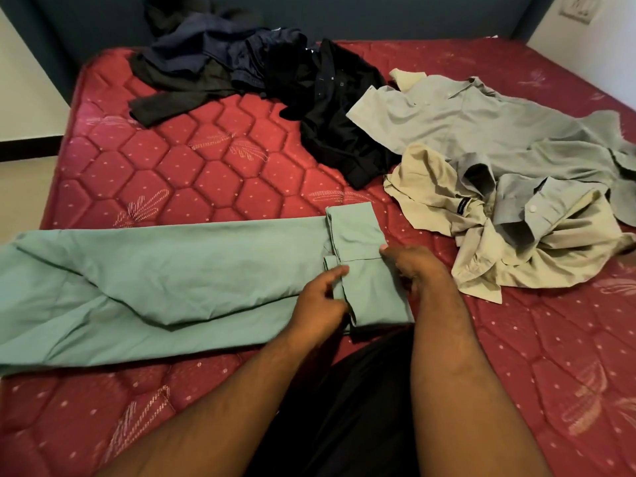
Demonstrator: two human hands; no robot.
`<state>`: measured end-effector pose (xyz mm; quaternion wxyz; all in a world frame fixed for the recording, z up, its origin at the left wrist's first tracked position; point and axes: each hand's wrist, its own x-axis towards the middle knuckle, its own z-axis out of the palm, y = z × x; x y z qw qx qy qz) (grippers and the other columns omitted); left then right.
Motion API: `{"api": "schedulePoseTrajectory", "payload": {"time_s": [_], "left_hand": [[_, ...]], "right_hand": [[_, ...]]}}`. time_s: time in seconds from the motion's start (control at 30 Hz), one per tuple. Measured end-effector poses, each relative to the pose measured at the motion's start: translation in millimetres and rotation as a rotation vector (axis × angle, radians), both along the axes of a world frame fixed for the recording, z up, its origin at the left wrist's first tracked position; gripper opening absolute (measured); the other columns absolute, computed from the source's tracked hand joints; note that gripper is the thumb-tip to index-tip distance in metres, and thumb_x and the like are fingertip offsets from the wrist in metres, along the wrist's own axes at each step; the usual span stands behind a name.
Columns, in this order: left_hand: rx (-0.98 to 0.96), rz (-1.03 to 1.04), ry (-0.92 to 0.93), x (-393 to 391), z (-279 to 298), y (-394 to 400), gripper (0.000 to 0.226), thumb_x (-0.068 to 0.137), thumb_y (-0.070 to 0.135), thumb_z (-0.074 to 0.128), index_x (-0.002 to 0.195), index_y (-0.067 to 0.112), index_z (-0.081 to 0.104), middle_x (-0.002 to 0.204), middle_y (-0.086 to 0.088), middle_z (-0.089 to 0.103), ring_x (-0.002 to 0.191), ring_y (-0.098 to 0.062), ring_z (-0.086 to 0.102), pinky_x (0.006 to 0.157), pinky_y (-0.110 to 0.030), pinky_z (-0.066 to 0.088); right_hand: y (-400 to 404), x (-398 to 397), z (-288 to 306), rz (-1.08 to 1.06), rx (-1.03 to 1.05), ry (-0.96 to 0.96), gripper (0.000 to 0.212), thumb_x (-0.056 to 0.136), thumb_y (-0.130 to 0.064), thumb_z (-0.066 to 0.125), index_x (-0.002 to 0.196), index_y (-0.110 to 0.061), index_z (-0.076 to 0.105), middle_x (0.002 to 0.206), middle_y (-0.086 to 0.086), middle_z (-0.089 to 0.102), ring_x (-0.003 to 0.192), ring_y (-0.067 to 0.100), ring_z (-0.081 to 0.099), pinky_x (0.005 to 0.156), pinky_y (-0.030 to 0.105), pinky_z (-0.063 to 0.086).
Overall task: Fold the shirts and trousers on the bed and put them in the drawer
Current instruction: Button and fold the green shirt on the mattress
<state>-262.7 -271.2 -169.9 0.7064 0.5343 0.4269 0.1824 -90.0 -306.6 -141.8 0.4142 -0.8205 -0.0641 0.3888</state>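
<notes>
Green trousers (pixel 165 280) lie flat across the near side of the red mattress (pixel 192 173), legs running to the left. Their right end is turned over into a short fold (pixel 364 270). My left hand (pixel 321 304) pinches the inner edge of that fold with curled fingers. My right hand (pixel 413 266) grips the fold's outer edge, fingers curled on the cloth. A crumpled beige and grey shirt heap (pixel 509 232) lies just right of my right hand. A pale green shirt (pixel 481 125) is spread behind it.
A black shirt (pixel 330 118) and a pile of dark navy and black clothes (pixel 213 60) lie at the far side of the mattress, against a dark headboard. Pale floor shows past the bed's left edge. No drawer is in view.
</notes>
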Motion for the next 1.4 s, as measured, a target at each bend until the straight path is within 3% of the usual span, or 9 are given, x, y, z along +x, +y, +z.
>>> {"api": "schedulePoseTrajectory", "payload": {"time_s": [0.1,0.3,0.57,0.63,0.73,0.87,1.03,1.2,1.4], "left_hand": [[-0.220,0.042,0.015,9,1,4,0.020,0.085,0.018,0.069,0.104,0.013,0.068,0.109,-0.007,0.070,0.092,-0.019,0.068,0.087,-0.036,0.056],[0.221,-0.055,-0.087,23,-20,-12,0.041,0.071,-0.003,0.075,0.103,0.020,0.063,0.111,0.007,0.064,0.111,-0.013,0.060,0.099,-0.019,0.044],[0.778,-0.512,0.643,28,17,25,0.021,0.084,0.040,0.064,0.092,0.021,0.065,0.103,-0.004,0.068,0.101,-0.029,0.063,0.081,-0.033,0.050],[0.661,-0.299,0.487,16,30,41,0.016,0.087,0.030,0.065,0.094,0.020,0.074,0.093,-0.005,0.071,0.088,-0.027,0.066,0.076,-0.030,0.049],[-0.025,0.063,-0.041,-1,50,55,0.019,0.099,0.013,0.052,0.112,0.010,0.065,0.080,-0.007,0.061,0.064,-0.022,0.059,0.063,-0.033,0.050],[-0.410,0.117,-0.181,-38,47,78,0.043,0.103,0.047,0.034,0.102,0.019,0.066,0.084,-0.001,0.066,0.067,-0.018,0.064,0.057,-0.031,0.053],[-0.453,0.173,-0.143,-77,10,95,0.032,0.101,0.029,0.051,0.120,0.005,0.060,0.094,-0.014,0.069,0.067,-0.024,0.067,0.057,-0.035,0.058],[-0.265,0.215,-0.192,-50,3,81,0.036,0.083,-0.014,0.062,0.109,0.011,0.061,0.109,-0.016,0.069,0.102,-0.035,0.067,0.090,-0.049,0.054],[-0.262,0.078,-0.297,72,39,65,0.060,0.083,-0.019,0.058,0.135,0.009,0.050,0.114,-0.012,0.066,0.097,-0.025,0.065,0.079,-0.035,0.055]], "right_hand": [[4,0,-5,0.004,0.014,-0.041,0.017,0.086,-0.012,0.071,0.079,-0.009,0.056,0.073,0.008,0.061,0.057,0.017,0.052,0.047,0.021,0.036],[7,8,-10,-0.085,0.163,-0.198,0.008,0.085,-0.009,0.068,0.090,-0.007,0.063,0.086,0.010,0.069,0.074,0.023,0.064,0.063,0.028,0.050],[15,4,-6,0.041,-0.143,-0.627,0.024,0.088,-0.024,0.064,0.108,-0.012,0.061,0.109,0.012,0.064,0.102,0.032,0.059,0.075,0.030,0.038],[18,-5,14,0.106,-0.163,-0.697,0.022,0.085,-0.027,0.066,0.103,-0.015,0.062,0.103,0.009,0.064,0.098,0.031,0.059,0.074,0.030,0.037],[31,-30,46,0.279,-0.164,-0.745,0.019,0.077,-0.024,0.072,0.076,-0.018,0.055,0.083,0.004,0.058,0.083,0.027,0.056,0.067,0.029,0.035],[66,-103,47,0.453,0.061,-0.525,0.012,0.080,-0.017,0.062,0.072,-0.022,0.055,0.081,0.008,0.066,0.078,0.029,0.064,0.072,0.039,0.053],[73,-165,21,0.308,0.249,-0.016,0.027,0.084,0.003,0.038,0.086,-0.022,0.048,0.079,0.013,0.058,0.059,0.021,0.051,0.054,0.030,0.039],[42,-105,11,-0.008,0.295,-0.255,0.036,0.081,0.011,0.040,0.079,-0.022,0.055,0.086,0.012,0.066,0.077,0.027,0.059,0.066,0.033,0.044],[18,-25,34,-0.108,0.290,-0.121,0.017,0.095,-0.003,0.049,0.092,-0.016,0.060,0.086,0.013,0.066,0.063,0.019,0.059,0.048,0.022,0.048]]}}
